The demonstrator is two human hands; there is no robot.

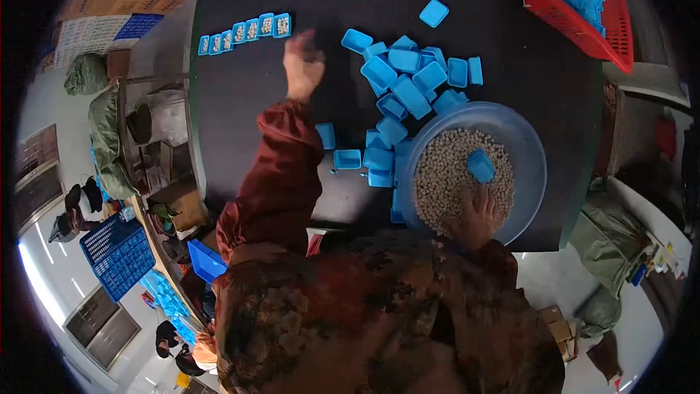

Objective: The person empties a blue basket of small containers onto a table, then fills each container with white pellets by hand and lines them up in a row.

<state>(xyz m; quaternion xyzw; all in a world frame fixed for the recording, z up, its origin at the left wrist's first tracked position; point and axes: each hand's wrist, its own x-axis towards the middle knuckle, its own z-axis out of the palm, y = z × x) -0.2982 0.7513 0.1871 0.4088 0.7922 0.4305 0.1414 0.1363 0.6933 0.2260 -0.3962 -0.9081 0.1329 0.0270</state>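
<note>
My left hand (302,69) is just right of a row of small blue boxes (282,25) filled with pale round pellets. Its fingers are blurred but look apart, with nothing visible in them. Within a large translucent basin (532,175), my right hand (477,215) rests on a mass of pale pellets (445,168), fingers stretched out. A small blue box (480,165) lies tilted on the pellets, right by the fingertips of that hand.
A heap of blue boxes (412,95) spreads over the black table (248,102), left of the basin. One box (434,13) lies apart near the far edge. At far right stands a red crate (620,29) full of blue pieces. A couple of loose pellets lie near the front.
</note>
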